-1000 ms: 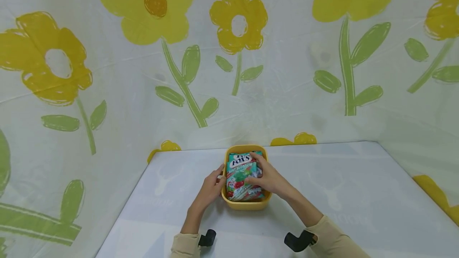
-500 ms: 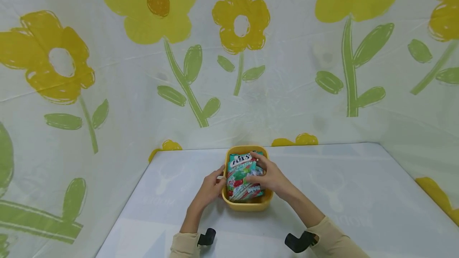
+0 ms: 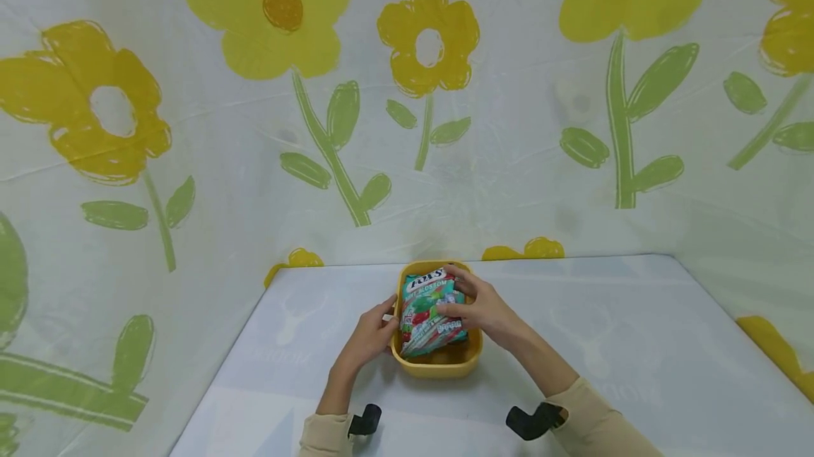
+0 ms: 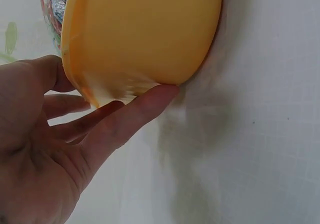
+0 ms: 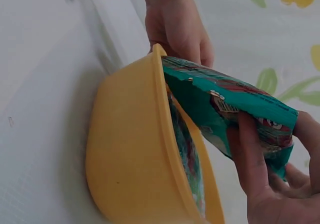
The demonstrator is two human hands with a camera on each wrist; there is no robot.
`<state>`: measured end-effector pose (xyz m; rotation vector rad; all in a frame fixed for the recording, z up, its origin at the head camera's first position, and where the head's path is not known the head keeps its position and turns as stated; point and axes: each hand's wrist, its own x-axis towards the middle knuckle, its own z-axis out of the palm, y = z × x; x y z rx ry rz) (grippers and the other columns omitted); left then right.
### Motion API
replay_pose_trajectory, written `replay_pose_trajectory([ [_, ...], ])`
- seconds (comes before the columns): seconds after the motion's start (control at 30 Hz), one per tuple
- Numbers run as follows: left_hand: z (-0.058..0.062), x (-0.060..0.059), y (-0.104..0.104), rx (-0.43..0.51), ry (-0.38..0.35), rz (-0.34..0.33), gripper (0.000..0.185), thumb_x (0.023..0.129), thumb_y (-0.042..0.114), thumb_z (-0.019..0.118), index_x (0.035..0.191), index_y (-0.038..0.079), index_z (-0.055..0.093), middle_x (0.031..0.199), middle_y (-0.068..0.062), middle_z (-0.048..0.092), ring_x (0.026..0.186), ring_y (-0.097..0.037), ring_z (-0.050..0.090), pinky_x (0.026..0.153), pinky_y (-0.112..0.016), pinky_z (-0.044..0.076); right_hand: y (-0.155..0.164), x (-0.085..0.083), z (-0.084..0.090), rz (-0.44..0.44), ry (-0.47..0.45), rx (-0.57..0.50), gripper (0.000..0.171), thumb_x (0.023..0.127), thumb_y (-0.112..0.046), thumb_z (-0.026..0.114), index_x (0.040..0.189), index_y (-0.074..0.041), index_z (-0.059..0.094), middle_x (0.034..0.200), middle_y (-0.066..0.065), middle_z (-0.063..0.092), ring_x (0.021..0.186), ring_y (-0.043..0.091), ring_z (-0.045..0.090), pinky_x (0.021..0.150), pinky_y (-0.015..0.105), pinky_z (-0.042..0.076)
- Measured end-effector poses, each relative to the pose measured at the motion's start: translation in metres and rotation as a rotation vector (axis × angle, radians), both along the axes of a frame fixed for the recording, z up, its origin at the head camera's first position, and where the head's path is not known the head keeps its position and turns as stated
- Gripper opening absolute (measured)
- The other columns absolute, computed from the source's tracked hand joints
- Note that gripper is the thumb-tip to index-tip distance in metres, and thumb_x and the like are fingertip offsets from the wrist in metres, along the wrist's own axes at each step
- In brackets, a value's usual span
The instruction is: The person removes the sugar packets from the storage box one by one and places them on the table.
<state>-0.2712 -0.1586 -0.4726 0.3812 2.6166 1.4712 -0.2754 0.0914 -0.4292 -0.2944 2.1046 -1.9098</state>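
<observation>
Head view: right hand (image 3: 485, 307) is pinching the candy bag (image 3: 427, 310), lifting it from the yellow bowl (image 3: 439, 366); left hand (image 3: 369, 338), fingers relaxed, is steadying the bowl; a clean upward pull seems next.

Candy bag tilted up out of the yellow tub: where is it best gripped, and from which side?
Pinch the candy bag at its raised far edge, from the right, as the right hand does. That end stands clear of the yellow tub; the near end is still tucked inside. The left hand steadies the tub.
</observation>
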Motion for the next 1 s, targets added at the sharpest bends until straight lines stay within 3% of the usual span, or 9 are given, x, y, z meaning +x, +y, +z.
replay_pose_trajectory([
  [0.33,0.0,0.001,0.0,0.021,-0.018,0.007,0.057,0.098,0.013,0.048,0.152,0.005,0.033,0.129,-0.023,0.055,0.097,-0.024,0.067,0.057,-0.031,0.062,0.015,-0.003,0.006,0.023,0.009,-0.035,0.077,0.084,-0.029,0.078,0.149,-0.035,0.037,0.156,0.009,0.038,0.119,0.028,0.058,0.086,0.042,0.061],
  [0.67,-0.007,-0.004,-0.007,0.11,-0.015,0.006,0.056,0.098,0.016,0.053,0.151,0.008,0.037,0.133,-0.026,0.055,0.104,-0.034,0.068,0.056,-0.038,0.063,0.045,-0.009,0.009,0.006,0.034,-0.103,0.077,0.088,-0.023,0.073,0.152,-0.032,0.032,0.154,0.011,0.039,0.115,0.026,0.061,0.09,0.045,0.06],
  [0.87,0.011,0.007,-0.005,0.153,-0.04,0.006,0.055,0.097,0.012,0.056,0.149,0.003,0.038,0.133,-0.031,0.054,0.108,-0.041,0.065,0.062,-0.052,0.062,0.063,-0.011,0.013,-0.017,0.028,-0.108,0.078,0.09,-0.023,0.071,0.155,-0.03,0.027,0.155,0.012,0.036,0.115,0.024,0.06,0.091,0.041,0.059],
  [1.0,0.02,0.012,-0.005,0.186,-0.07,-0.004,0.056,0.097,0.013,0.057,0.149,0.002,0.038,0.135,-0.032,0.053,0.11,-0.042,0.064,0.065,-0.054,0.061,0.073,-0.013,0.014,-0.035,0.029,-0.099,0.077,0.091,-0.024,0.07,0.155,-0.03,0.027,0.157,0.012,0.032,0.118,0.023,0.058,0.092,0.039,0.059],
])
